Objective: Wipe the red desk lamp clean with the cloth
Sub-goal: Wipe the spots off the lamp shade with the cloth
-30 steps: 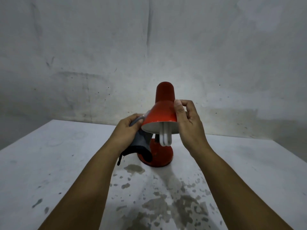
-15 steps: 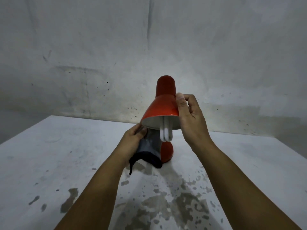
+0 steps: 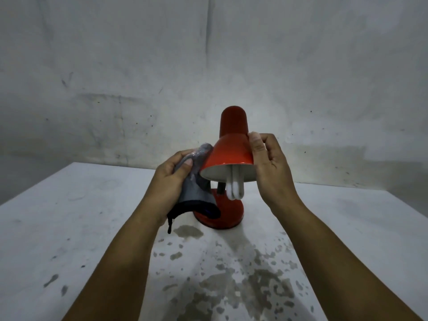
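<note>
A stained white table [image 3: 69, 228] is seen bearing the red desk lamp [image 3: 229, 154]. Its shade's right edge is pinched by the right hand [image 3: 271, 167], while a grey cloth [image 3: 196, 181] is clamped by the left hand [image 3: 171, 181] against the shade's left side. A white bulb [image 3: 235, 187] protrudes below.

Only the red lamp [image 3: 228, 156] stands on the white table [image 3: 69, 228]; both sides lie open.
</note>
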